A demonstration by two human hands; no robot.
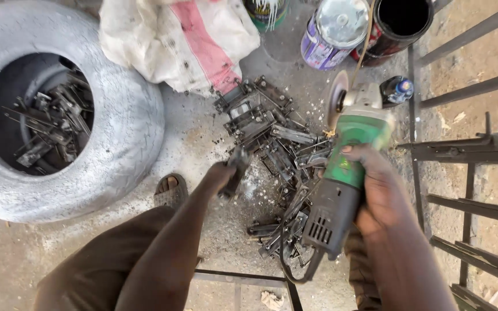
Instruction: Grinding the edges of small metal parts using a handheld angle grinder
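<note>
My right hand grips a green and grey angle grinder around its body, with the disc pointing away from me. My left hand is closed on a small dark metal piece and is blurred by motion. It hovers just left of a heap of dark metal brackets lying on the concrete ground. The grinder's black cord loops down near my knee.
A big grey tyre at left holds more metal pieces. A dirty white sack and paint cans lie at the top. A black metal grille stands at right. My sandalled foot rests by the tyre.
</note>
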